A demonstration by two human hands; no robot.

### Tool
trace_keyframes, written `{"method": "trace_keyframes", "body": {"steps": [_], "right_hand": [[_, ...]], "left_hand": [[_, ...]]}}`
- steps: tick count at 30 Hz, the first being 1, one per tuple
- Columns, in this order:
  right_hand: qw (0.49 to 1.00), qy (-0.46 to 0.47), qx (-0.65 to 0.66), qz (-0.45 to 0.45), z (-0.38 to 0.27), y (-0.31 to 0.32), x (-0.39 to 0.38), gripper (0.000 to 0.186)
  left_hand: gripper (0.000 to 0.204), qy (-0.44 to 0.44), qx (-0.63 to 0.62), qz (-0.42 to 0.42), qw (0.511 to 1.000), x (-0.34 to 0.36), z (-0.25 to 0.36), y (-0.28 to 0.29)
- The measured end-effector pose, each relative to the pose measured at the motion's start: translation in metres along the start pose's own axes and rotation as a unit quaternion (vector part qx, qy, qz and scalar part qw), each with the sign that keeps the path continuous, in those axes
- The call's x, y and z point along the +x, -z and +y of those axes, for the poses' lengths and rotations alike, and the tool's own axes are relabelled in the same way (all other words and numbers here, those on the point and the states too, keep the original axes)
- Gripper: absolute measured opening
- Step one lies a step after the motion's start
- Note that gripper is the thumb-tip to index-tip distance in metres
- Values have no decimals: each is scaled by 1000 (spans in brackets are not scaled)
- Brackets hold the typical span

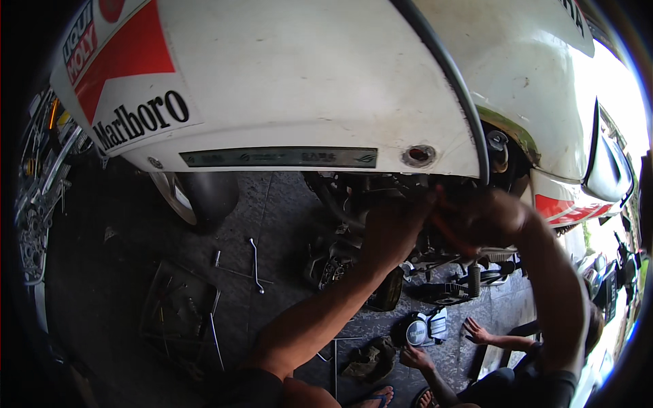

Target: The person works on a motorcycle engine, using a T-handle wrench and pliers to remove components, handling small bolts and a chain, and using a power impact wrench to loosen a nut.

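Note:
A white fairing of a motorcycle fills the upper view, with the dark engine parts below its lower edge. My left hand reaches in at that edge, its fingers bunched together against the dark parts. Close on its right, my right hand is curled closed and smeared by motion. A blurred orange-red piece shows between the two hands; its kind cannot be told. What exactly either hand grips is hidden. Above my right hand hangs a grey-black tube or strip, curving down across the fairing.
On the dark floor lie a double-ended wrench, a tray with tools, and more bars. Another person's hand touches a silver round engine cover below the engine; their other hand is spread. A cloth lies nearby.

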State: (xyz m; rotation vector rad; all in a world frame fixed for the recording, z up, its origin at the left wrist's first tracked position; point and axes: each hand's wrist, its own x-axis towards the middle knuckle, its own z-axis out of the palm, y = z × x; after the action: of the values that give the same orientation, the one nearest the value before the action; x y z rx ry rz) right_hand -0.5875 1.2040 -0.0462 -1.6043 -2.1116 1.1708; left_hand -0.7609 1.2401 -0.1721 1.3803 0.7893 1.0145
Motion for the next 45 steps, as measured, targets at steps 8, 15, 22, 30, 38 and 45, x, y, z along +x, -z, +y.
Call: {"method": "trace_keyframes", "body": {"steps": [8,15,22,30,38,45], "right_hand": [[935,241,-238,107,28,-70,-27,19],[885,-111,389,232,14,-121,-12,57],[840,-146,488,186,-9,-109,-3,42],[861,-121,455,193,-21,-120,-5,33],[907,-113,342,219,-13,-118,9,24],[903,-103,361,208,-17,-111,18,31]], "left_hand": [[37,-102,28,7,994,-21,-3,0],[38,-92,-29,40,995,-17,-28,2],[39,-77,3,29,997,-7,-20,9],[41,-58,-40,-25,997,-12,-10,21],[39,-78,0,-13,997,-9,-11,31],[42,-88,-20,-5,996,-12,-21,42]]}}
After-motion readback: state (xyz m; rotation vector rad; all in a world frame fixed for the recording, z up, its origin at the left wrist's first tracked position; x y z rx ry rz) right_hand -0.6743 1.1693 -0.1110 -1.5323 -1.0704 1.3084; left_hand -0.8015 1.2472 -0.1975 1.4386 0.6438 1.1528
